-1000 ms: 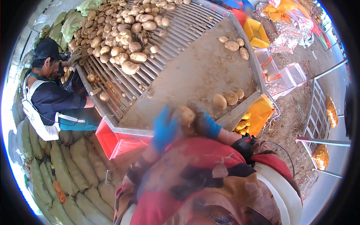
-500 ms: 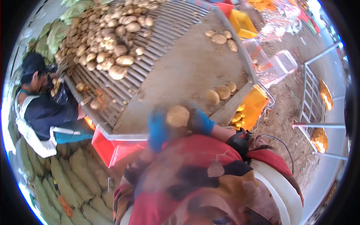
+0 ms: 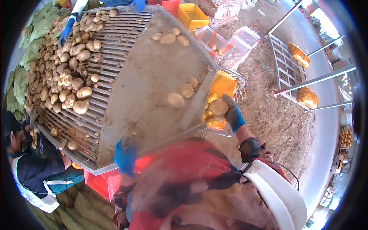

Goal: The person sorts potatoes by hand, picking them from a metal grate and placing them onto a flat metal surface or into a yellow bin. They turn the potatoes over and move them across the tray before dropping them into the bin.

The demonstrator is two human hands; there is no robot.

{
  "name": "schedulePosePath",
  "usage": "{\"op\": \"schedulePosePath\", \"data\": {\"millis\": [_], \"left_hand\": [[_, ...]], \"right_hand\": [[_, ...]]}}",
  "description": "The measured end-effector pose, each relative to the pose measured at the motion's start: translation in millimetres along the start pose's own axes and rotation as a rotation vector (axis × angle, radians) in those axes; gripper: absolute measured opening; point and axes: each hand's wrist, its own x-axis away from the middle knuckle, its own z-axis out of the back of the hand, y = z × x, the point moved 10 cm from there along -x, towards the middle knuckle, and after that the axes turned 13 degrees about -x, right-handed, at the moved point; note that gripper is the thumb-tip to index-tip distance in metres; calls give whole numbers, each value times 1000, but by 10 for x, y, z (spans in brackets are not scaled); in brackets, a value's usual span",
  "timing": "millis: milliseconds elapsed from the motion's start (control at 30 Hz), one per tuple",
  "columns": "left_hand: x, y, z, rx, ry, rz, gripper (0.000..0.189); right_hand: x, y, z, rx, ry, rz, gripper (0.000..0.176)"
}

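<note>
My right hand, in a blue glove with a grey palm, grips a large round potato. It holds the potato over an orange-yellow crate, which has several potatoes in it. Low at the near edge of the metal sorting table is my left hand, gloved the same way. Its fingers are loosely apart and slightly blurred, with no potato visible in them. Between the hands, toward the right of the table, lie a few potatoes.
Potatoes are heaped on the slatted rack at left. A co-worker is at the left edge; other gloved hands reach in at the top. A red crate sits below the table; clear plastic crates stand beyond it.
My hands have separated: the right one has carried the large potato rightward over the crate, while the left has dropped to the table's near edge. The view has turned right.
</note>
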Motion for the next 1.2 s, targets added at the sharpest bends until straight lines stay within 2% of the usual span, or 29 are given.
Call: {"op": "schedulePosePath", "data": {"millis": [67, 133, 167, 267, 333, 433, 533, 633, 733, 833, 900, 967, 1033, 1133, 1200], "left_hand": [[8, -29, -13, -11, -29, 33, 36], [11, -39, -15, 26, -46, 70, 35], [21, -55, -14, 42, -55, 90, 34], [38, -40, 15, 12, 38, 12, 33], [40, -65, -10, 10, 15, 33, 31], [51, -70, 2, 27, 23, 39, 28], [55, -59, 35, 29, 34, 58, 26], [60, -56, 56, 35, 42, 80, 26], [62, -57, 56, 32, 33, 100, 27], [42, -69, 58, 38, 1, 131, 27], [59, -58, 75, 23, 1, 127, 28], [45, 3, 109, -11, 36, 75, 29], [42, -42, 38, -27, 13, 91, 31], [49, -80, 1, -17, -29, 111, 33], [55, -68, -4, 1, -42, 117, 33]], "right_hand": [[-164, -204, 518, 540, 129, 188, 30], [-217, -356, 390, 758, 170, 352, 33], [-228, -396, 232, 864, 189, 432, 34], [-303, -241, -686, 892, -43, 667, 37], [-325, 9, -1373, 1455, -152, 794, 47], [-496, 612, -1805, 2001, -429, 849, 56], [-560, 917, -1886, 2232, -469, 599, 59], [-636, 873, -1840, 2147, -412, 418, 55], [-648, 767, -1843, 2151, -402, 421, 52], [-869, 530, -1665, 1544, -350, 577, 44], [-1031, 740, -1395, 636, -396, 41, 46], [-847, 780, -1458, -13, -348, -203, 49], [-456, 666, -1784, -376, -283, -202, 51], [-269, 611, -1831, -498, -335, -202, 57], [-150, 490, -1773, -471, -285, -128, 56]]}}
